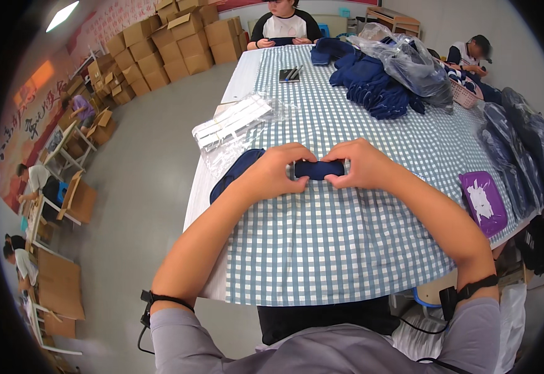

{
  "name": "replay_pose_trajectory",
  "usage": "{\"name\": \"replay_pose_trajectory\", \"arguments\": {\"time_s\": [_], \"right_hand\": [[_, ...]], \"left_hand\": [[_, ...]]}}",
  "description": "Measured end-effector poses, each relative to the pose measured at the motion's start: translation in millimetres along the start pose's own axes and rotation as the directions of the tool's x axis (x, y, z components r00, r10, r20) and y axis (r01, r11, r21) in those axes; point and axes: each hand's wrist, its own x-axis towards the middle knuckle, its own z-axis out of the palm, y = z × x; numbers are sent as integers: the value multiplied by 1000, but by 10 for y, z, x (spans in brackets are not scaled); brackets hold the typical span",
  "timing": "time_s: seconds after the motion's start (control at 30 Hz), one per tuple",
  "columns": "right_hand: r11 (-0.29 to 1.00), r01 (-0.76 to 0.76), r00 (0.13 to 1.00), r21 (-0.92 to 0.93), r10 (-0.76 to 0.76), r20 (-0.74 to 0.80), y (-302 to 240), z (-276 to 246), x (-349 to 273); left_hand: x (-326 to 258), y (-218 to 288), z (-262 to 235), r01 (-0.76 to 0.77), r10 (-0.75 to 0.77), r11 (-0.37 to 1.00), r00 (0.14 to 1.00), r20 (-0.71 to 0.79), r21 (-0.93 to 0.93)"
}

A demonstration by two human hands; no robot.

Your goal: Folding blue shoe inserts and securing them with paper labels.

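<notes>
Above the checked tablecloth (297, 249), near the middle of the table, I hold a small navy cloth roll (319, 170) by its two ends. My left hand (279, 169) pinches its left end between thumb and fingers. On the opposite end, my right hand (362, 164) closes the same way. The roll lies level, longer side to side; its exact kind does not show. A flat navy fabric piece (238, 169) lies by my left wrist, partly covered by the forearm.
Clear plastic packaging with white strips (234, 123) lies at the left edge. Farther back are a navy fabric heap (372, 81) and a black notebook-like item (289, 76). A purple case (484, 202) and bagged navy goods (515, 149) stand right. A person (284, 28) sits opposite.
</notes>
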Motion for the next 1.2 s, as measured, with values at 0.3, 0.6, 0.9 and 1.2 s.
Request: {"name": "replay_pose_trajectory", "arguments": {"time_s": [0.3,0.6,0.9,1.2], "right_hand": [[758,-197,979,622,188,81,-591,-365,-404],[450,-337,934,827,268,235,-682,-324,-799],[327,-435,892,839,282,353,-614,-240,-856],[242,-490,865,838,252,433,-588,-177,-851]], "left_hand": [[-176,688,-237,118,-104,883,993,57,-455],[-367,1052,37,-21,22,927,1000,0,-375],[-398,971,244,-553,618,760,778,-115,342],[-420,1046,263,-520,642,682,762,-81,515]]}}
